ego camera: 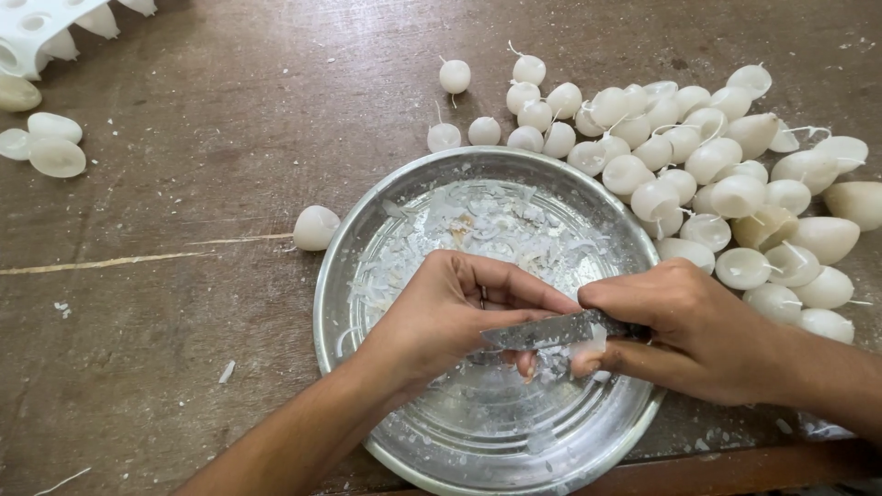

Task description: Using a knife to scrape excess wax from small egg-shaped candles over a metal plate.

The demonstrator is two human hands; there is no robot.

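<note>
Right hand (698, 335) fingers curled tight round knife (551, 329), blade pointing left. Left hand (450, 312) fingers closed over small object, mostly hidden; cannot tell what. Both hands above round metal plate (344, 276), holding white wax shavings (487, 225). Heap of white egg-shaped candles (717, 184) right of plate; single candle (315, 227) left; white mould tray (37, 28) far corner.

Left hand (450, 312) curled shut, right hand (684, 326) fisted, forearms angled inward, knuckles up
</note>
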